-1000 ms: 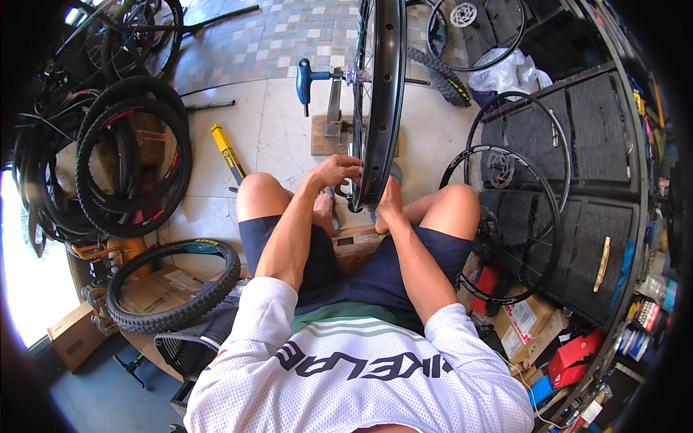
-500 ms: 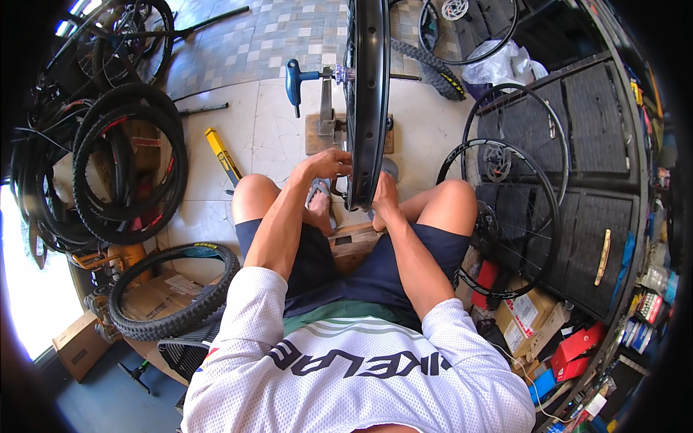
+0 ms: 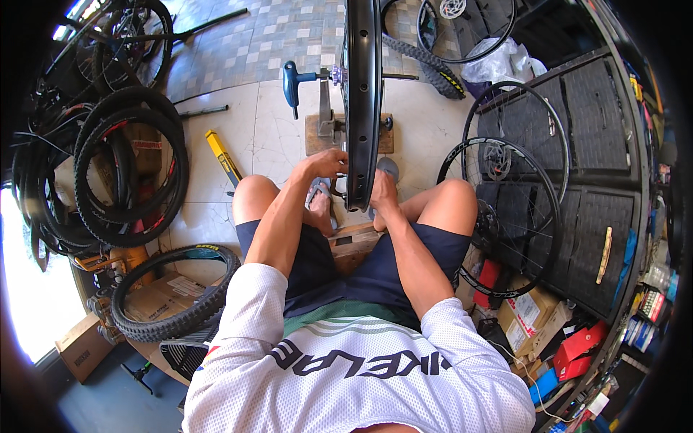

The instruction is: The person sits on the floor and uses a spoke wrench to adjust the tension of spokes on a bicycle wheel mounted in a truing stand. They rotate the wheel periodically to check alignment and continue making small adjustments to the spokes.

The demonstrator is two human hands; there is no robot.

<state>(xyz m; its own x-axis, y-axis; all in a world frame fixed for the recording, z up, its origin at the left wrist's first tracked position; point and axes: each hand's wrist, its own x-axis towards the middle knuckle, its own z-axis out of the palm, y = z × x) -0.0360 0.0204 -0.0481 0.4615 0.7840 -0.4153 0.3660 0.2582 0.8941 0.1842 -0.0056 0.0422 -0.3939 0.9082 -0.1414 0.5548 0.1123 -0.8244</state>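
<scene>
A black wheel rim (image 3: 363, 86) stands upright in a metal truing stand (image 3: 325, 104) on a wooden block (image 3: 314, 144) between my legs. A blue T-handled tool (image 3: 292, 85) sticks out left of the hub. My left hand (image 3: 325, 162) is at the rim's lower left, fingers curled in toward the spokes; what they pinch, if anything, is hidden. My right hand (image 3: 382, 191) is closed at the rim's lower right, against it, with its fingertips mostly hidden behind it.
Tires (image 3: 101, 177) are piled at left, with another tire (image 3: 159, 321) on cardboard below. A yellow-and-black tool (image 3: 222, 155) lies on the floor. Spare wheels (image 3: 552, 238) lean on black panels at right, above boxes (image 3: 527, 317). A grey bag (image 3: 491, 66) sits at the back right.
The view has shifted slightly, moving the scene up and left in the picture. The rim looks straighter than a second ago. Both hands stay at its lower part with little movement.
</scene>
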